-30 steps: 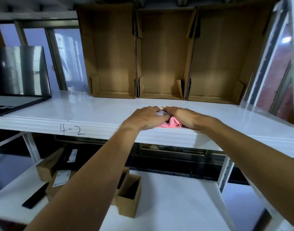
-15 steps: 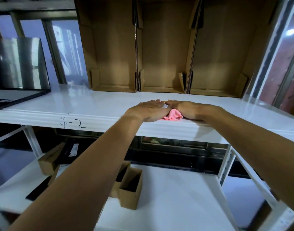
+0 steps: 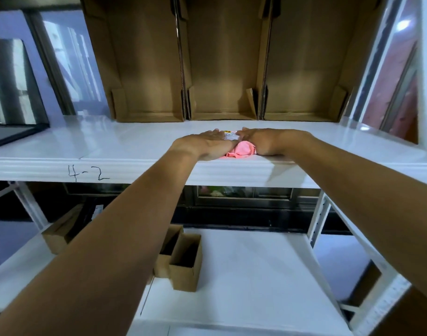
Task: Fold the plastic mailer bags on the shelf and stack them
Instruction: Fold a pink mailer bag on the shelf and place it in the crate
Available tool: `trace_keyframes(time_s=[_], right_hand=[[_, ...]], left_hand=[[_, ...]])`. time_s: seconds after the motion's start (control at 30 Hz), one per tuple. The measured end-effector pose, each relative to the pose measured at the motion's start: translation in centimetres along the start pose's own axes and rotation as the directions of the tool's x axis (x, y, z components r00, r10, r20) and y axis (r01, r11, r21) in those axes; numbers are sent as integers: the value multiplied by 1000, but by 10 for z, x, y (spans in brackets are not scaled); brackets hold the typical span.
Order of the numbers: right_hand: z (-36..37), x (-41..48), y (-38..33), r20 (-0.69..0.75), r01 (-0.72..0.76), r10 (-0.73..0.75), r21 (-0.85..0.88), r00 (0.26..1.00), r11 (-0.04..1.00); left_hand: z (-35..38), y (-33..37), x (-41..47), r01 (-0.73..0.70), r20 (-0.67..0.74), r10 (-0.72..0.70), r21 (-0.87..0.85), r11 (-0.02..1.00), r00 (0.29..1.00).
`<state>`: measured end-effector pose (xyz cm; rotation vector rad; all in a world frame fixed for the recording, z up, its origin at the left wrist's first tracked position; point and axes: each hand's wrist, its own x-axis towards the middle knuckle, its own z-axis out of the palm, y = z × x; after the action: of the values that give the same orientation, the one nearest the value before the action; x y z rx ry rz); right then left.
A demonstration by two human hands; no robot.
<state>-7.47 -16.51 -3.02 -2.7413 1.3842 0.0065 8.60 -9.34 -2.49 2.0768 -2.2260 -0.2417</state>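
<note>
1. A second ago the left hand (image 3: 205,145) curled over the crumpled pink plastic mailer bag (image 3: 242,149). Now its fingers lie straight and close together, palm down on the bag.
2. The right hand (image 3: 268,141) is also flatter than before. Its fingers stretch leftward until their tips nearly meet those of the left hand.
3. The bag sits near the front edge of the glossy white shelf (image 3: 110,146), mostly hidden under both palms. Only a pink bulge shows between the wrists, and a white label strip (image 3: 229,135) shows beyond the fingertips.
4. I judge this to be pressing a fold flat and squeezing the air out. The fold looks nearly set, but no stack is visible yet.
5. Both forearms reach forward and up and converge on the bag. The wrists rest low at the shelf edge, in front of three open brown cardboard bins (image 3: 222,69).
</note>
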Motion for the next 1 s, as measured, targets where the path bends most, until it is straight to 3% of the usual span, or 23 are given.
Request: trace_keyframes(time_s=[0.3,0.43,0.53,0.63,0.7,0.83,1.0], right_hand=[[4,-9,-10,-125,-84,80,-27,989,996],[3,-15,-14,-182,-154,150,-7,972,988],[6,-16,-12,-188,-298,293,3,937,955],[7,-17,-14,-254,-447,488,204,835,871],[6,-20,-15,-275,-443,502,252,820,860],[5,-35,-18,-243,-340,440,363,864,868],[3,-50,-24,-257,-194,438,630,861,752]], left_hand=[[4,-5,5,-48,-39,48,-10,999,998],[11,-13,16,34,-154,-39,-35,999,987],[13,-20,16,188,-254,-209,-106,977,944],[9,-21,10,215,-264,-246,-141,966,933],[7,-23,7,188,-272,-230,-174,967,934],[5,-29,7,145,-275,-215,-253,956,937],[7,-21,2,113,-210,-128,-83,990,969]])
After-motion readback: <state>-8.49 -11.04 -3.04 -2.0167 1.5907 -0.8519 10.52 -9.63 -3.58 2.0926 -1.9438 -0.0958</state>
